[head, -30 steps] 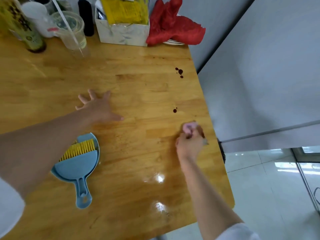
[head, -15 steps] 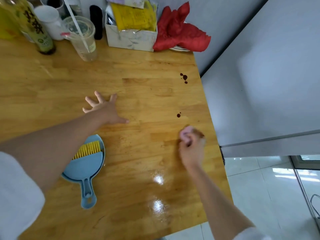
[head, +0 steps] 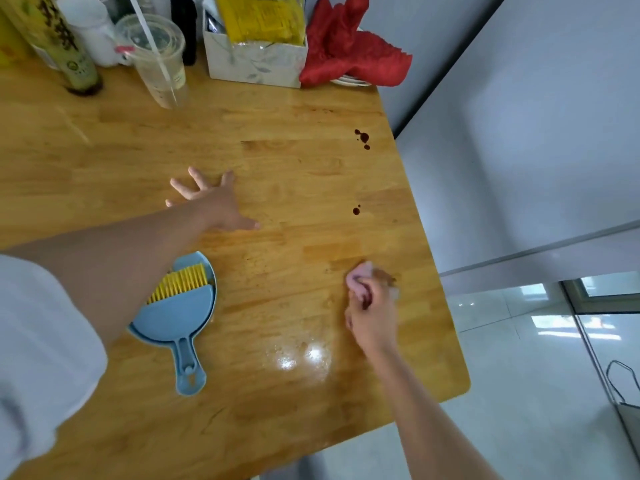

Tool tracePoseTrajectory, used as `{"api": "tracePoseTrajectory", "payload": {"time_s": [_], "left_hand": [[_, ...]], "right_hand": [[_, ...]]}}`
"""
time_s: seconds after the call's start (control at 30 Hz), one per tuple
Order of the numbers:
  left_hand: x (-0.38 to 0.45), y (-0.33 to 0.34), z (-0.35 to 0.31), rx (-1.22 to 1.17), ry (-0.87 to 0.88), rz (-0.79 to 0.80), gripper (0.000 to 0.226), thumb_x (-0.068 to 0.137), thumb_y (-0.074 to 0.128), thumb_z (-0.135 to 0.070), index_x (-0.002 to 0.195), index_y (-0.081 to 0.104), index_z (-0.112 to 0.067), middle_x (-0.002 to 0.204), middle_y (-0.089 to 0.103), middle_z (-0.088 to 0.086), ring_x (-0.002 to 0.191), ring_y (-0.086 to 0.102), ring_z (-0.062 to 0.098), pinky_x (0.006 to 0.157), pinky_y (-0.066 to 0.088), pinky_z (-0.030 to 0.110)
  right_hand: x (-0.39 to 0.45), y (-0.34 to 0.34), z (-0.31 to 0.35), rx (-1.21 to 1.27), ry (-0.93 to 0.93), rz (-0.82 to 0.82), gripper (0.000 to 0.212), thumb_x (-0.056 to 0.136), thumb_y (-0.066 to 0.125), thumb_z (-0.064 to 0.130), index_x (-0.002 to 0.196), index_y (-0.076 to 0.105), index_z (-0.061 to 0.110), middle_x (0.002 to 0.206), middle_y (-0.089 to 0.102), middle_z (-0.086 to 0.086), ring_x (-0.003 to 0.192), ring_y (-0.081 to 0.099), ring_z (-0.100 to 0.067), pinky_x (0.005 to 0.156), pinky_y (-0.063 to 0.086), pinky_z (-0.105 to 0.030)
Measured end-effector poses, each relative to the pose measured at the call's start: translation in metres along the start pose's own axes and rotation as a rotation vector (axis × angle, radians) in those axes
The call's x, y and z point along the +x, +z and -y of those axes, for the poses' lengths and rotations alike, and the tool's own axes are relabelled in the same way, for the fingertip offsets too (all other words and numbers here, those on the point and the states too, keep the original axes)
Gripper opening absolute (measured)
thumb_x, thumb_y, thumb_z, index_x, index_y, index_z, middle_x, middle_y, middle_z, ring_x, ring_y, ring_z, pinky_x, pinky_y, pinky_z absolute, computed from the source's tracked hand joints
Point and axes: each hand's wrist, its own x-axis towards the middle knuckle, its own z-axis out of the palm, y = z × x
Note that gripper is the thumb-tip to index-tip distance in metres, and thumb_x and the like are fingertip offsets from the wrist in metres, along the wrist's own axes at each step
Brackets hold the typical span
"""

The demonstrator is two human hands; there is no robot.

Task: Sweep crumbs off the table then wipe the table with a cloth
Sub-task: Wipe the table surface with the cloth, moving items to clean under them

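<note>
**Head view: dark spots lie ahead of the cloth hand**

Head view: the right hand (head: 372, 306) bunches a small crumpled pink cloth (head: 358, 280) in curled fingers and presses it on the honey-coloured wooden table (head: 294, 98) near the right edge. A single dark brown spot (head: 356, 211) lies straight beyond it, farther from the person; a cluster of dark brown drops (head: 362, 138) sits farther along the same line, towards the back edge. The right hand is much the nearer to both, so I judge the next wipe runs forward, away from the body. The left hand (head: 211, 202) rests flat on the wood with fingers spread, apparently as a brace. Just behind its forearm, the blue plastic dustpan with the yellow-bristled brush (head: 176, 306) lies with its handle towards the person.
</note>
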Motion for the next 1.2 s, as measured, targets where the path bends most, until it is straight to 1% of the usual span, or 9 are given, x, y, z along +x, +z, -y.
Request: {"api": "tracePoseTrajectory", "payload": {"time_s": [0.17, 0.33, 0.4, 0.63, 0.73, 0.83, 0.9, 1.1, 1.2], "left_hand": [[0.003, 0.002, 0.003, -0.036, 0.007, -0.010, 0.127, 0.067, 0.072, -0.075, 0.154, -0.014, -0.041, 0.158, -0.034, 0.017, 0.142, -0.023, 0.057, 0.112, 0.009, 0.074], [0.008, 0.003, -0.001, -0.048, -0.013, -0.008, 0.122, 0.071, 0.074, -0.069, 0.155, -0.010, -0.041, 0.157, -0.035, 0.018, 0.142, -0.024, 0.056, 0.113, 0.008, 0.073], [0.008, 0.001, -0.004, -0.040, -0.031, -0.003, 0.123, 0.071, 0.075, -0.069, 0.155, -0.011, -0.040, 0.157, -0.035, 0.019, 0.142, -0.023, 0.057, 0.113, 0.009, 0.073], [0.008, -0.004, -0.010, -0.022, -0.071, 0.003, 0.129, 0.068, 0.076, -0.070, 0.155, -0.013, -0.038, 0.158, -0.032, 0.020, 0.143, -0.019, 0.058, 0.113, 0.013, 0.073], [0.009, -0.002, -0.008, -0.028, -0.055, -0.001, 0.128, 0.068, 0.076, -0.070, 0.156, -0.012, -0.038, 0.158, -0.032, 0.021, 0.142, -0.020, 0.058, 0.111, 0.012, 0.074], [0.009, -0.002, -0.007, -0.037, -0.052, -0.006, 0.129, 0.067, 0.077, -0.070, 0.156, -0.012, -0.038, 0.157, -0.033, 0.022, 0.142, -0.021, 0.059, 0.111, 0.011, 0.074], [0.007, -0.002, -0.008, -0.027, -0.052, -0.013, 0.129, 0.068, 0.076, -0.070, 0.156, -0.012, -0.037, 0.158, -0.032, 0.022, 0.142, -0.019, 0.059, 0.112, 0.012, 0.074], [0.008, -0.017, 0.008, -0.012, -0.005, -0.029, 0.108, 0.078, 0.070, -0.066, 0.156, 0.001, -0.041, 0.164, -0.011, 0.017, 0.147, 0.001, 0.053, 0.113, 0.033, 0.061], [0.014, -0.037, 0.031, -0.017, 0.010, -0.119, 0.092, 0.085, 0.067, -0.059, 0.156, 0.012, -0.042, 0.161, 0.010, 0.015, 0.146, 0.018, 0.043, 0.105, 0.044, 0.055]], "right_hand": [[0.032, 0.020, 0.016, -0.305, -0.483, 0.485, 0.019, 0.097, 0.056, 0.030, 0.113, 0.065, 0.036, 0.101, 0.060, 0.009, 0.072, 0.063, -0.008, 0.062, 0.055, -0.028], [0.166, -0.045, 0.030, -0.119, 0.167, -0.193, 0.022, 0.097, 0.044, 0.013, 0.095, 0.054, 0.032, 0.077, 0.067, -0.002, 0.051, 0.063, -0.016, 0.044, 0.046, -0.022], [0.181, -0.022, 0.045, -0.210, 0.137, -0.265, 0.018, 0.090, 0.043, 0.016, 0.091, 0.050, 0.033, 0.084, 0.067, 0.001, 0.065, 0.065, -0.019, 0.049, 0.048, -0.027], [0.101, 0.024, 0.070, -0.336, -0.699, 0.712, 0.020, 0.093, 0.061, 0.025, 0.109, 0.070, 0.032, 0.100, 0.059, 0.009, 0.084, 0.057, -0.008, 0.072, 0.047, -0.024], [0.159, -0.032, 0.039, -0.273, -0.451, 0.445, 0.022, 0.092, 0.063, 0.017, 0.101, 0.071, 0.035, 0.089, 0.069, 0.011, 0.073, 0.065, -0.010, 0.067, 0.053, -0.029], [0.197, -0.056, 0.041, 0.048, 0.240, -0.155, 0.025, 0.096, 0.047, 0.008, 0.091, 0.065, 0.024, 0.067, 0.065, -0.001, 0.044, 0.059, -0.012, 0.046, 0.045, -0.024], [0.188, -0.025, 0.060, 0.062, 0.223, -0.351, 0.030, 0.092, 0.043, 0.001, 0.084, 0.061, 0.024, 0.078, 0.066, 0.001, 0.061, 0.066, -0.011, 0.049, 0.046, -0.012], [0.114, 0.044, 0.088, -0.286, -0.665, 0.697, 0.021, 0.094, 0.059, 0.025, 0.108, 0.073, 0.034, 0.093, 0.058, 0.012, 0.072, 0.057, -0.004, 0.065, 0.045, -0.018], [0.163, -0.001, 0.074, -0.274, -0.508, 0.492, 0.021, 0.095, 0.062, 0.020, 0.103, 0.075, 0.034, 0.086, 0.064, 0.016, 0.068, 0.065, -0.008, 0.061, 0.054, -0.026]]}}
